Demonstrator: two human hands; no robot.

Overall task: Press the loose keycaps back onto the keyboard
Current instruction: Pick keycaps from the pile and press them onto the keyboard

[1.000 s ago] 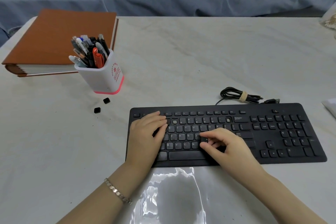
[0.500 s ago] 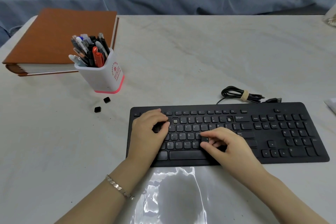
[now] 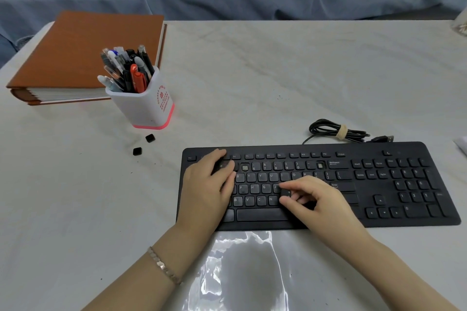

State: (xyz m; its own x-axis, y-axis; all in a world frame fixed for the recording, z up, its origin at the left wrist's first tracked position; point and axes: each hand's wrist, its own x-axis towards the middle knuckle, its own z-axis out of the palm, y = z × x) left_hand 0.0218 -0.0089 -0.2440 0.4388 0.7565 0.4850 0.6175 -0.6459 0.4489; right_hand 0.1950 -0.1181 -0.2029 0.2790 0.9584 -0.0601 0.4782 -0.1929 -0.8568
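At lower centre of the frame, I see the black keyboard [image 3: 316, 147] lying flat on the pale table [image 3: 278, 70], its long edge running left to right. Both hands are on its left half.

Right hand [image 3: 326, 204]: thumb and index finger pinch one black keycap [image 3: 286, 193] over the letter rows, just right of the J and N keys. The remaining fingers are curled in under the palm.

Left hand [image 3: 206, 192]: fingers bent and pressed close together, tips down on the left part of the number row. I cannot tell whether they grip anything beneath them. A metal bracelet [image 3: 164, 265] sits on this wrist.

Number row: I count two bare sockets. The left socket [image 3: 244, 167] is just right of the left fingertips. The right socket [image 3: 320, 165] is just left of Backspace.

Off the keyboard, to its upper left: the upper loose keycap [image 3: 150, 138] lies just below the base of the white pen holder [image 3: 146, 103]. The lower loose keycap [image 3: 137, 151] lies near it, down and to the left.

A brown binder [image 3: 88, 53] lies behind the pen holder at upper left. A tied cable [image 3: 338, 131] lies just above the keyboard's top edge. A clear plastic sheet [image 3: 242, 272] lies at bottom centre, between the forearms.
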